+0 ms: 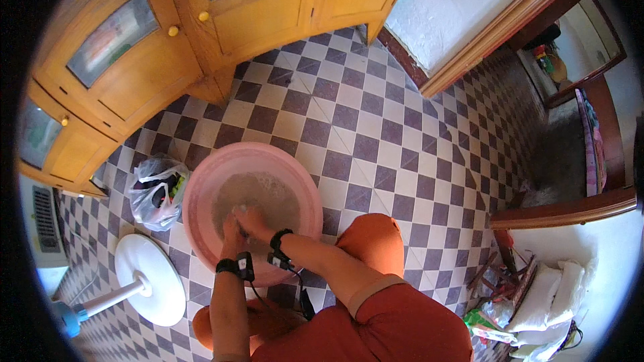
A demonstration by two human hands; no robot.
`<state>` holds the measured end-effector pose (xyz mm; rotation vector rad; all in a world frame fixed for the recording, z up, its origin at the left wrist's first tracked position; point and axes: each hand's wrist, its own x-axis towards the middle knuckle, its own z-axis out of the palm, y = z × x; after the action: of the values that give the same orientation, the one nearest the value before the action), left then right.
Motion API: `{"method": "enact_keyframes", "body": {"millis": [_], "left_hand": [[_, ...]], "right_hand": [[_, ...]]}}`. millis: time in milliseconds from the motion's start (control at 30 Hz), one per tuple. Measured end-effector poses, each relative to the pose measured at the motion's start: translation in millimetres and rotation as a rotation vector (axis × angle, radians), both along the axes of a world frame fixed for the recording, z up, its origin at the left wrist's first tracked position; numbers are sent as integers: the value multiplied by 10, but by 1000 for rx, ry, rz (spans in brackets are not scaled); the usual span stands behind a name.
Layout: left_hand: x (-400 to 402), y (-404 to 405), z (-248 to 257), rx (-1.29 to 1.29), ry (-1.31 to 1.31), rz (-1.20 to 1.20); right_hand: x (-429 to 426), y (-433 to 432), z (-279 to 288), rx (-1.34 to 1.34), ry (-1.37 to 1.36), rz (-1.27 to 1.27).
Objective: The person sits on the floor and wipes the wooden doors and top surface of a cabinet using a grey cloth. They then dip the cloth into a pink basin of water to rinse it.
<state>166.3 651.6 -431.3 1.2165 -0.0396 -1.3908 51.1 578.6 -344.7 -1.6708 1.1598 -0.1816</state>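
A large round pink plastic basin [302,181] sits on the floor in front of me, with murky, slightly foamy water [266,188] in its bottom. Both my hands are low inside it, at the water and close against each other. My left hand [231,231] is on the left side, its fingers partly hidden. Beside it, my right hand [254,222] reaches in from the right with its fingertips near the left ones. A small pale patch shows at the fingertips, but whether it is foam or a held thing is unclear. Each wrist wears a black strap with a small device.
Left of the basin stands a knotted clear plastic bag [158,193] with dark items inside. A white round pedestal base [151,281] with a pole is nearby. Wooden cabinets [256,30] line the far side. White sacks [536,296] and bags lie at right, below a doorway.
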Motion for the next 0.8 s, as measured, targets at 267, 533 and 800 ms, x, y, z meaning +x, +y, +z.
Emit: {"method": "enact_keyframes", "body": {"millis": [267,533,800], "left_hand": [[-227,-177,279,218,-137,57],[-129,329,475,-218,-1171,-426],[-157,116,791,171,80,92]], "right_hand": [[-503,-391,-385,-377,184,-158],[-49,-4,-240,330,-86,8],[259,234,171,426,-160,-251]]}}
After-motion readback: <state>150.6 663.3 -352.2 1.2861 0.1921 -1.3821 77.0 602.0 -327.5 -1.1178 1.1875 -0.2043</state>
